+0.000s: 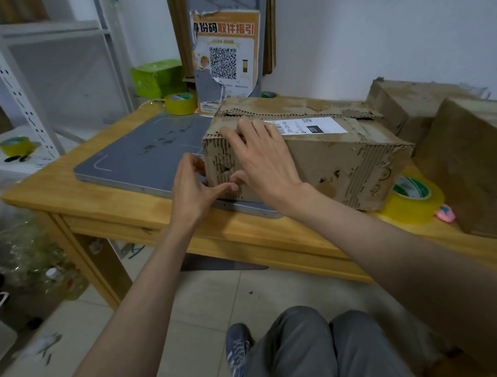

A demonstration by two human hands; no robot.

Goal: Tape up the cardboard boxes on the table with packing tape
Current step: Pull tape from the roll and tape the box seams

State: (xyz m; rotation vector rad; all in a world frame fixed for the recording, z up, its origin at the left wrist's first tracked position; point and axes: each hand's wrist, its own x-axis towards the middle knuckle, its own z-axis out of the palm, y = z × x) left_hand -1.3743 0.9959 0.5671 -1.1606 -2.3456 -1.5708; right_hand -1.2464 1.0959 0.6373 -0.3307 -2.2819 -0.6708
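Both hands work at the near left end of a worn cardboard box (313,153) in the middle of the frame.

The box lies closed on a grey pad (138,158) on the wooden counter (108,199), its contents hidden. The right hand (264,160) lies flat with straight fingers over the top corner; the left hand (195,185) touches the end face, fingers loosely bent, grasping nothing visible. A yellow tape roll (412,202) sits just right of the box, another tape roll (180,103) behind it at upper centre. Two more boxes (470,153) crowd the right edge.

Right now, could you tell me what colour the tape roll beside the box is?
Yellow tape roll, green-and-white core; head view.
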